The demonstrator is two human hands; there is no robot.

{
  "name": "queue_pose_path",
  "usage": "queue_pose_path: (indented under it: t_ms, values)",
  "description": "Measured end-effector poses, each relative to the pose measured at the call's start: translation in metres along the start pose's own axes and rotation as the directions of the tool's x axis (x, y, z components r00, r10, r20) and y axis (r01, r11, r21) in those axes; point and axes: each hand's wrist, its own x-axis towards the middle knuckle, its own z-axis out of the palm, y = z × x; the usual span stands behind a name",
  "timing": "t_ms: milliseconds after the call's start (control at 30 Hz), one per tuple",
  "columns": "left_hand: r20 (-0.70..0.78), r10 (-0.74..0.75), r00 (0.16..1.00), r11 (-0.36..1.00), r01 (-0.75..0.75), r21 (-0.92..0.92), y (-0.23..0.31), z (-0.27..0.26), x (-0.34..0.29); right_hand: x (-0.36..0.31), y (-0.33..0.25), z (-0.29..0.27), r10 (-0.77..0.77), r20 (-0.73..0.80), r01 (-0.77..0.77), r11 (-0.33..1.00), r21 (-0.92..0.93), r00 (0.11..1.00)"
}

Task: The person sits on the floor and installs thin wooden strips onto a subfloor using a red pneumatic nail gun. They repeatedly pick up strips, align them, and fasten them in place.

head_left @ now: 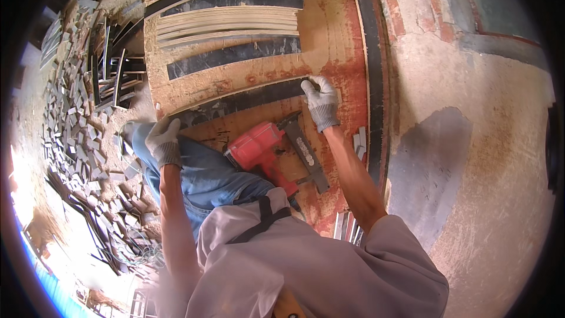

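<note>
Near the frame's centre, the right grip [321, 102] is pinched closed on one end of a dark strip [247, 101]; the left grip [163, 139] closes on the other, its glove hiding that end. The strip's long axis runs crosswise, right end higher, bowing slightly.

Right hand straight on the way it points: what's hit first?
Past the held strip, the right hand would likely meet the right end of the next dark strip, though depth is unclear.
</note>
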Motion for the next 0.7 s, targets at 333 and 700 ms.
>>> queue_pose_path:
  t_ms: [333, 700]
  values:
    - [-0.009, -0.065, 0.998, 0.997, 0.065, -0.030, 0.005, 0.002, -0.003, 0.005, 0.010, 0.000, 0.096, 0.021, -0.098, 0.946, 0.309, 0.995]
    - [-0.057, 0.030, 0.998, 0.997, -0.026, 0.067, 0.014, 0.009, -0.010, 0.014, 0.004, 0.002, 0.037, -0.034, -0.036, 0.999, 0.033, 0.999]
